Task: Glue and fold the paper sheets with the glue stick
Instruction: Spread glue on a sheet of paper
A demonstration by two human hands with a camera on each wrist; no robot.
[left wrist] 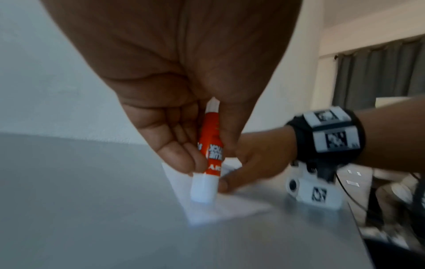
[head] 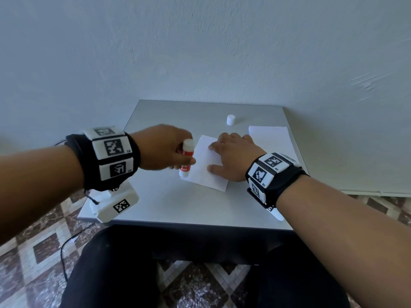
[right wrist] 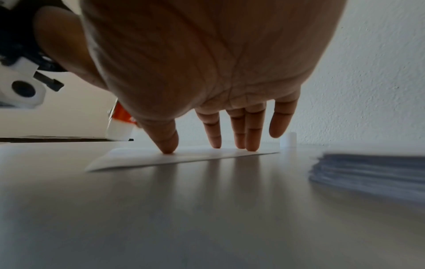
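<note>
A small white paper sheet [head: 205, 165] lies in the middle of the grey table [head: 178, 205]. My left hand [head: 164, 147] grips an orange-and-white glue stick [head: 186, 160] upright, its lower end down on the sheet's left edge [left wrist: 203, 209]. The glue stick [left wrist: 210, 151] sits between my thumb and curled fingers. My right hand [head: 233, 156] lies flat on the sheet's right part, its straight fingertips [right wrist: 169, 147] pressing the paper [right wrist: 184, 158] down. The stick's white cap [head: 230, 120] stands apart at the back of the table.
A stack of white sheets [head: 273, 141] lies at the table's right, just beyond my right hand, and shows as a blurred pile [right wrist: 372, 172] in the right wrist view. A pale wall [head: 200, 52] stands behind the table. My dark-clad legs [head: 133, 274] are under the front edge.
</note>
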